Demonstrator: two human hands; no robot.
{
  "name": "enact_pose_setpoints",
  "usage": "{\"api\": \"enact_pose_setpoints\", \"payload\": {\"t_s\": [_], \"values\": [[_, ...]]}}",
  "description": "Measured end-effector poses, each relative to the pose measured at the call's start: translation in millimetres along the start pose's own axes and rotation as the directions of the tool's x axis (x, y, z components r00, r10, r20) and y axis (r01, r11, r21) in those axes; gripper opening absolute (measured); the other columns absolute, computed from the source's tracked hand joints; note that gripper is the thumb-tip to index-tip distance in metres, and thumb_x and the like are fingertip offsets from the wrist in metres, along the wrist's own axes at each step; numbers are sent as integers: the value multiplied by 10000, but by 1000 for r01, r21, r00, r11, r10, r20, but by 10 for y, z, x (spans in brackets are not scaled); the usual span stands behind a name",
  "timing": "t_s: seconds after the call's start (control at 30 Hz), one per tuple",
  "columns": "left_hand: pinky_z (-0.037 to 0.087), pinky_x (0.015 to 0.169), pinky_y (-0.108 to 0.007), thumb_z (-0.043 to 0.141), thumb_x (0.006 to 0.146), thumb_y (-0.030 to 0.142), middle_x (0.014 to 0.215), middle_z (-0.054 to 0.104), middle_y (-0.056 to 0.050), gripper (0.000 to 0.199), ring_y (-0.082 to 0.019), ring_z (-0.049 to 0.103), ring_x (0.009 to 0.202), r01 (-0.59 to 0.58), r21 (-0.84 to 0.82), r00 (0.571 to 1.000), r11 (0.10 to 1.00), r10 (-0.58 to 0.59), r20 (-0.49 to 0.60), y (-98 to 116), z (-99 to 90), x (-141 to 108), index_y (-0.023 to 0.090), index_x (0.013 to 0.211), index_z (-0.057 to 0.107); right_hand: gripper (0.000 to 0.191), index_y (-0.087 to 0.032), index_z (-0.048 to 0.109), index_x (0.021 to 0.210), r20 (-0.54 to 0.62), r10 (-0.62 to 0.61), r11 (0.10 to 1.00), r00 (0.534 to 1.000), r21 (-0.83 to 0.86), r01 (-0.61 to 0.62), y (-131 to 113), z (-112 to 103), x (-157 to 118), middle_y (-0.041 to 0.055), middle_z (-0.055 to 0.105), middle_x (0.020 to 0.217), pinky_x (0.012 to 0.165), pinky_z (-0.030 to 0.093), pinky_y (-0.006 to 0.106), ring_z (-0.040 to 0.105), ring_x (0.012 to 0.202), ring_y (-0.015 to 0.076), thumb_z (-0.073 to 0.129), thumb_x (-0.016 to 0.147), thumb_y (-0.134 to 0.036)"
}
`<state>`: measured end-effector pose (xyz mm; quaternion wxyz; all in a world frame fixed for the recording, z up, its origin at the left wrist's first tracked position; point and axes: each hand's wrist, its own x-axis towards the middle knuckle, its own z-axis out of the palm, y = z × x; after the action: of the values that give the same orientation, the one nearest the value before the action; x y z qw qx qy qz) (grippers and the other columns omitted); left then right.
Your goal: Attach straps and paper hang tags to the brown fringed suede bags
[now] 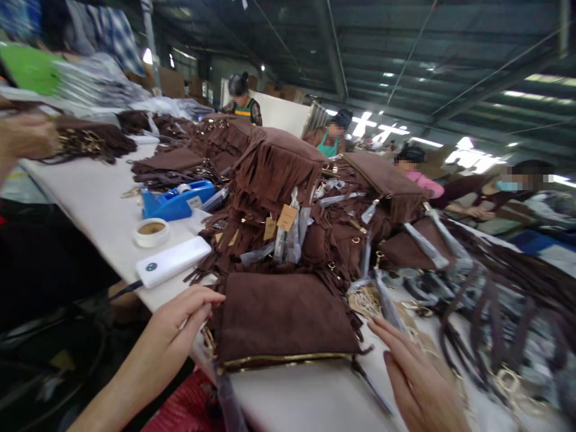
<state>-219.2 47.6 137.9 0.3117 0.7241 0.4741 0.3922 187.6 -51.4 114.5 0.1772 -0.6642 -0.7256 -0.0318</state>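
Note:
A brown suede-like bag [288,315] lies flat on the white table [288,396], its gold zipper along the edge nearest me. My left hand [182,321] is at the bag's left edge, fingertips touching its upper left corner, fingers extended. To the right of the bag, my right hand [411,366] is held with fingers stretched out and nothing in it, apart from the bag. Behind the bag, a heap of brown fringed bags [279,162] rises, with tan paper tags [287,217] and plastic-wrapped parts hanging from it.
At the left are a blue tape dispenser [177,200], a tape roll [152,232] and a white device [173,261]. Dark straps [483,318] and metal rings spread at the right. Several people work beyond the heap; another person's hand [29,135] shows at far left.

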Motion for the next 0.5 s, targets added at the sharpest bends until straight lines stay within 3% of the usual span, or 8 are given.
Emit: {"api": "enact_pose_setpoints", "payload": {"t_s": [0.07,0.13,0.23,0.33,0.43,0.5], "values": [[486,716,-208,401,965,252,913,669,-2,272,-145,628,811,-104,-85,982,991,115,148,213,205,45,249,1010,669,481,-180,577,1346,134,175,982,975,42,-182,115,-153,113,115,589,1409,1076,459,507,548,1299,293,342,955,-330],[469,690,-200,387,952,176,867,649,2,286,-135,616,775,-181,-175,911,968,232,340,453,476,64,243,977,664,500,-171,564,1356,297,231,962,927,75,-264,116,-240,201,124,619,1374,1075,446,493,564,1276,280,352,952,-377],[484,774,-224,410,890,45,982,660,-22,323,-158,639,889,-227,-165,772,960,281,570,738,894,49,228,981,661,397,-179,637,1235,446,149,975,882,82,-206,-17,-276,287,131,695,1220,993,466,439,620,1145,269,412,942,-327],[505,855,-277,400,813,-55,1081,654,-47,431,-196,652,976,-288,-35,688,957,232,688,851,1213,43,218,1035,649,242,-186,709,972,500,80,986,862,87,-142,-140,-286,362,91,710,953,840,479,361,648,918,241,487,885,-227],[503,891,-296,396,805,-66,1094,662,-57,437,-207,651,1012,-315,19,682,949,212,700,861,1374,71,210,1047,632,157,-194,674,818,522,65,982,851,120,-149,-178,-332,439,49,679,863,798,461,316,629,860,208,521,844,-173],[508,870,-313,408,868,-7,1057,678,-61,329,-217,658,978,-280,38,726,959,186,662,877,1400,97,200,1011,619,196,-197,621,801,538,69,969,840,165,-185,-209,-398,485,23,666,811,730,471,272,634,795,172,450,896,-179]]}}
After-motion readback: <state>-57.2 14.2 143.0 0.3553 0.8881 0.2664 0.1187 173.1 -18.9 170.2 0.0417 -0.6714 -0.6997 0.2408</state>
